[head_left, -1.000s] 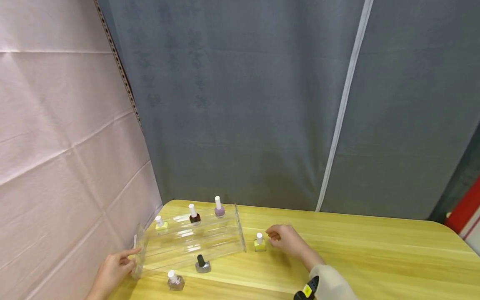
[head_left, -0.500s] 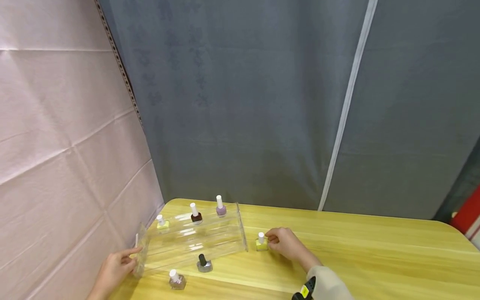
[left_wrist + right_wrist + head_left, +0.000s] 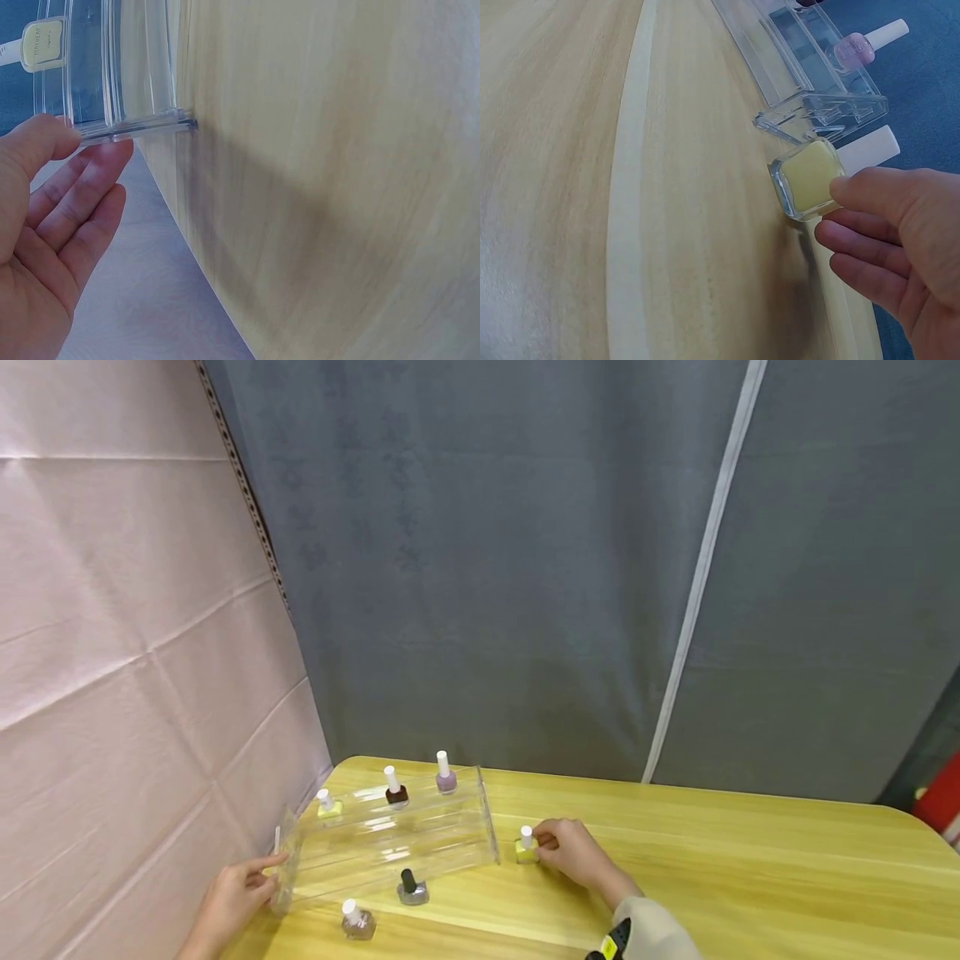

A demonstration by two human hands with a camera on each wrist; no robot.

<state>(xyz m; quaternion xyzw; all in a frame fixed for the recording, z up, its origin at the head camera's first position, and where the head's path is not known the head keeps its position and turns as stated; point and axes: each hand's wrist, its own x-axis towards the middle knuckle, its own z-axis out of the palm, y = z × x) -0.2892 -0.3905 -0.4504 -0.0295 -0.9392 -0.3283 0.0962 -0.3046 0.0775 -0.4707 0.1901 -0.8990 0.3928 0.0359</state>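
A clear acrylic stepped rack [image 3: 390, 850] stands at the left of the table. My left hand [image 3: 234, 893] pinches its left side panel [image 3: 139, 126] between thumb and fingers. On the rack's top step are a yellow nail polish bottle [image 3: 329, 808], a dark red one [image 3: 396, 793] and a lilac one [image 3: 446, 781], all white-capped. My right hand [image 3: 576, 856] is at another yellow nail polish bottle [image 3: 810, 178], upright on the table right of the rack. The thumb lies against the bottle's side near the white cap, with fingers curled behind.
In front of the rack stand a grey nail polish bottle [image 3: 412, 893] with a black cap and a brownish one [image 3: 358, 925] with a white cap. A pink cloth wall [image 3: 135, 693] borders the table's left; a grey-blue curtain [image 3: 480, 610] hangs behind.
My right hand has moved left to the yellow nail polish bottle and closed its fingers at it. My left hand stays on the rack. The head view has shifted slightly.
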